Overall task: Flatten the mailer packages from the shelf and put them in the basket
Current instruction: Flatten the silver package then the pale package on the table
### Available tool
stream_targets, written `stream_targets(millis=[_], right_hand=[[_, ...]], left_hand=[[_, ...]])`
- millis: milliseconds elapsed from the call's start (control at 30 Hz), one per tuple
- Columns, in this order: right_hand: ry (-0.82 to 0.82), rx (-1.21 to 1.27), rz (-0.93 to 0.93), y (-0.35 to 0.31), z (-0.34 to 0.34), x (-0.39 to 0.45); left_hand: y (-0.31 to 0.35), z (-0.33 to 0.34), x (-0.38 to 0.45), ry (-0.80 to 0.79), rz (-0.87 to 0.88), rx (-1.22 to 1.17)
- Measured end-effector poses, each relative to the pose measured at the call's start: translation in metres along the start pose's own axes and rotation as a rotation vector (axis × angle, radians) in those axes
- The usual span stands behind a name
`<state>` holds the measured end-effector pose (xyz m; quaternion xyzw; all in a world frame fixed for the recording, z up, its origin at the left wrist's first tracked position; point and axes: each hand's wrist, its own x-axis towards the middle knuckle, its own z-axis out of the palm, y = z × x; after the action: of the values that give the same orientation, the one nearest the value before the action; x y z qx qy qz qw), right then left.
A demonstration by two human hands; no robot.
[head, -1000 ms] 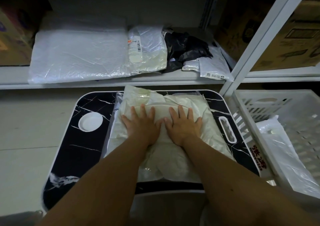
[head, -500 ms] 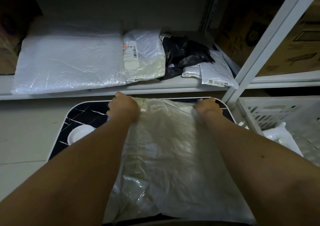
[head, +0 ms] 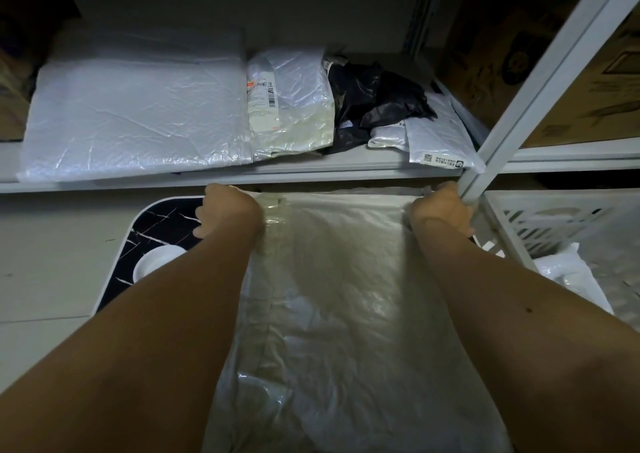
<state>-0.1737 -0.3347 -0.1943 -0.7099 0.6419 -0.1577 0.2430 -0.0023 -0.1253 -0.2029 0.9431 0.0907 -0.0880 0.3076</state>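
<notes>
A cream plastic mailer lies spread over the black marble-patterned table, stretched between my arms. My left hand grips its far left corner and my right hand grips its far right corner, both with fingers curled over the edge. On the shelf behind lie a large white mailer, a silvery labelled mailer, a crumpled black mailer and a small white mailer. The white slatted basket stands at the right with a white mailer inside.
A white shelf post rises just beside my right hand. Cardboard boxes sit on the right-hand shelf. A round white recess shows in the table by my left forearm. Pale floor lies to the left.
A second ago both palms pressed flat on the mailer's middle. They slid to its far corners and took hold of them; my head has leaned closer to the shelf.
</notes>
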Motion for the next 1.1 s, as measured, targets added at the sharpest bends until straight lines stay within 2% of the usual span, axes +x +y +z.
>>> stream_targets(millis=[100,233,300,367,433,500,600,700,800,967,1100], right_hand=[[0.072,0.003,-0.035,0.005,0.000,-0.007],[0.031,-0.042,0.041,0.002,0.003,-0.016],[0.054,-0.164,-0.037,-0.001,0.006,-0.026],[0.081,-0.286,-0.259,-0.004,0.012,-0.046],[0.033,-0.332,-0.475,-0.010,0.017,-0.076],[-0.098,-0.330,-0.586,-0.012,0.023,-0.105],[-0.336,-0.400,-0.578,0.001,0.035,-0.131],[-0.420,-0.457,-0.548,0.016,0.037,-0.129],[-0.432,-0.472,-0.506,0.020,0.035,-0.119],[-0.467,-0.459,-0.516,0.027,0.029,-0.107],[-0.383,-0.433,-0.562,0.029,0.017,-0.111]], left_hand=[[-0.002,-0.006,-0.008,0.075,-0.005,-0.016],[-0.007,-0.003,-0.015,0.181,0.066,-0.028],[-0.008,0.000,-0.023,0.284,0.226,0.119],[-0.010,0.001,-0.041,0.304,0.496,0.285],[-0.013,0.003,-0.064,0.178,0.769,0.456],[-0.021,0.011,-0.085,-0.005,0.890,0.587],[-0.037,0.021,-0.097,-0.188,0.817,0.772],[-0.046,0.021,-0.093,-0.260,0.752,0.801],[-0.049,0.016,-0.086,-0.304,0.776,0.805],[-0.064,-0.008,-0.078,-0.287,0.944,0.784],[-0.081,-0.030,-0.076,-0.256,0.917,0.771]])
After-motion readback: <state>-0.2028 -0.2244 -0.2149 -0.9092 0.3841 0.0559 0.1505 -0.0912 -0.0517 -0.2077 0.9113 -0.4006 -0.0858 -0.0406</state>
